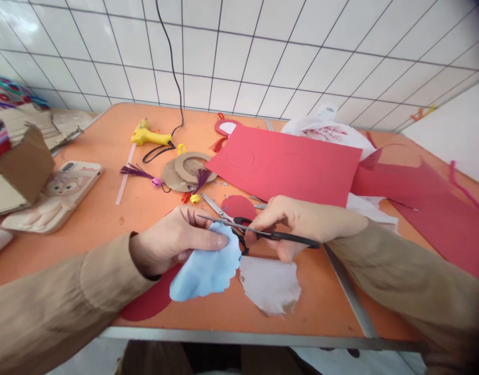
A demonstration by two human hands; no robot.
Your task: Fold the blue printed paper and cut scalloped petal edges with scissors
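Note:
My left hand (184, 234) pinches a light blue piece of thin cloth-like material (208, 268) with a scalloped edge between thumb and fingers. My right hand (290, 221) is closed on a slim, pointed metal tool (294, 238) with a black rear end; its exact kind is unclear. The tool's thin front part lies across the top of the blue piece, close to my left fingers. Just behind, scissors (216, 206) with black handles rest on the table, partly covered. A frayed whitish scrap (270, 284) lies below my right hand. A red round piece (149, 302) shows under my left wrist.
On the orange table (106, 219) lie a yellow glue gun (151, 136), cardboard rings (188, 169) with tassels and bells, and red sheets (294, 161). A white plastic bag (327, 125) sits behind. A phone (59, 195) and cardboard box (24, 161) are at left.

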